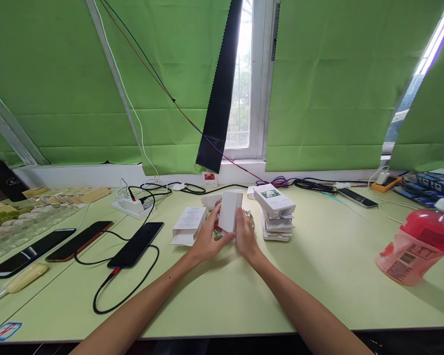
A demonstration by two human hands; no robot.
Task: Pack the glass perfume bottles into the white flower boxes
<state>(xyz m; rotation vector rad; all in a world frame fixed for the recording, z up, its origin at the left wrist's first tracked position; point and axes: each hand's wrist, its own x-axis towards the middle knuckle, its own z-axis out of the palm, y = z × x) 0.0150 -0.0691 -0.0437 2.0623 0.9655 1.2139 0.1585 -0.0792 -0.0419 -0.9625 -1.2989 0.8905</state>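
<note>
Between my two hands is a small white cardboard box [230, 212], tilted and raised over the table. My left hand [209, 235] wraps its left side, with the thumb across the lower edge. My right hand [246, 233] presses on its right side. Behind the box, partly hidden, lies something shiny in clear wrapping [248, 217]; I cannot make out what it is. Left of my hands an opened white box [188, 224] with printed text rests on the table. To their right stands a stack of white boxes [277, 228], topped by a box with a green picture [274, 199].
Several phones lie at the left, one black phone [136, 244] with a looping cable. A power strip [133, 206] sits behind them. At the right stands a pink bottle [414, 246]. Black cables [314, 184] and another phone [356, 197] lie near the window wall.
</note>
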